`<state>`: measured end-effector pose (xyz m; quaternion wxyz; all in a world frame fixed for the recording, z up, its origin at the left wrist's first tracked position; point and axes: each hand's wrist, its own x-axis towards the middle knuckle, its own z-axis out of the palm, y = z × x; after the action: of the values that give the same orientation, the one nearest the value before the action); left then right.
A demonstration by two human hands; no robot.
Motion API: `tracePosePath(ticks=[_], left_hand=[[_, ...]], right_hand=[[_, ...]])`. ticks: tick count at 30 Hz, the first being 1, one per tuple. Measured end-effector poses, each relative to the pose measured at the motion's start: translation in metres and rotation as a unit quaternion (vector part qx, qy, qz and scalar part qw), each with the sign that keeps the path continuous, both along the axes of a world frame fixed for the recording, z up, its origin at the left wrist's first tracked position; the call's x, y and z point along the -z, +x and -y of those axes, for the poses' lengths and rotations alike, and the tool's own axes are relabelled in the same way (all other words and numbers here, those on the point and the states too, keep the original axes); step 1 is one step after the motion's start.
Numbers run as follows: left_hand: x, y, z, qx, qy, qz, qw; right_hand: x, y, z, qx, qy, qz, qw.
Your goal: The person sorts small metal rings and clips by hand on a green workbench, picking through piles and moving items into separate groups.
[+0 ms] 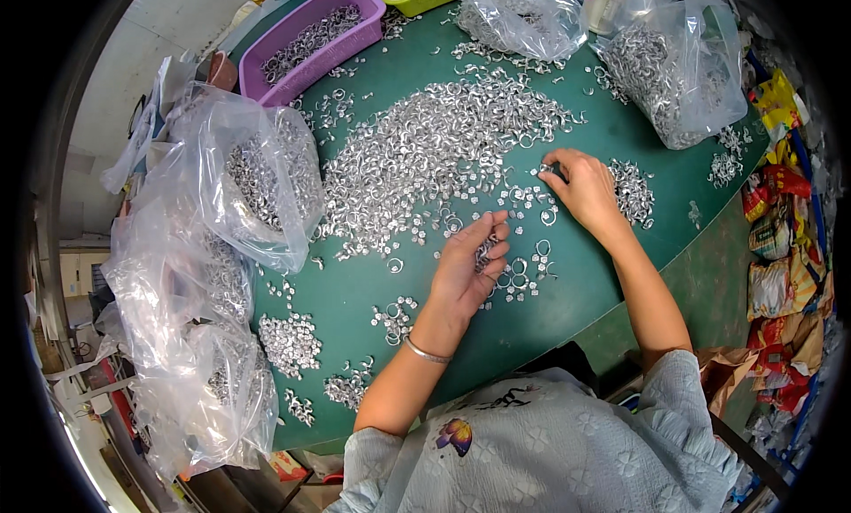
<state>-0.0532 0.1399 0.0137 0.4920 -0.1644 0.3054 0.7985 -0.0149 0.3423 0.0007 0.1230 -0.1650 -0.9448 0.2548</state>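
My left hand [470,263] is turned partly palm up, its fingers curled around several small silvery metal pieces [486,252]. To the right, my right hand [581,187] pinches something at its fingertips, where a small metal piece [543,168] shows. Beyond both hands spreads a wide heap of small silvery metal parts [425,150], some ring-shaped. Loose rings [519,267] and small square pieces lie on the green tabletop [567,291] between my hands. Beside my right wrist sits a small pile of metal parts [632,194].
Small sorted piles [290,345] lie at the left. Plastic bags of metal parts [257,181] line the left edge, and another bag [678,70] stands at the far right. A purple bin [306,81] and a yellow-green bin [417,1] stand at the back. Colourful packages [780,274] lie beyond the right edge.
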Motion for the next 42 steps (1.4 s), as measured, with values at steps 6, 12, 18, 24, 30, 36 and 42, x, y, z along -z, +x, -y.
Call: tracePosePath(ticks=[6,12,18,24,30,36,42], left_hand=[[0.010,0.003,0.001,0.028,0.009,-0.040,0.999],[0.001,0.005,-0.014,0.022,-0.012,-0.012,1.000],[-0.001,0.007,-0.018,0.014,-0.011,0.014,1.000],[0.002,0.012,-0.015,0.023,0.016,0.026,0.999],[-0.004,0.018,-0.019,0.008,0.007,0.036,0.999],[0.000,0.017,-0.016,0.023,0.029,0.031,0.999],[-0.005,0.019,-0.012,0.012,0.030,0.023,0.999]], right_hand=[[0.000,0.010,0.000,0.018,-0.215,-0.012,0.976],[-0.032,0.031,0.025,-0.090,-0.446,0.030,0.890],[-0.051,0.037,0.023,-0.078,-0.609,0.050,0.788],[-0.040,0.044,0.028,-0.103,-0.601,0.025,0.792],[-0.049,0.048,0.048,-0.145,-0.359,-0.030,0.922],[-0.051,0.052,0.041,-0.076,-0.509,-0.033,0.857],[-0.053,0.057,0.041,-0.133,-0.260,0.002,0.956]])
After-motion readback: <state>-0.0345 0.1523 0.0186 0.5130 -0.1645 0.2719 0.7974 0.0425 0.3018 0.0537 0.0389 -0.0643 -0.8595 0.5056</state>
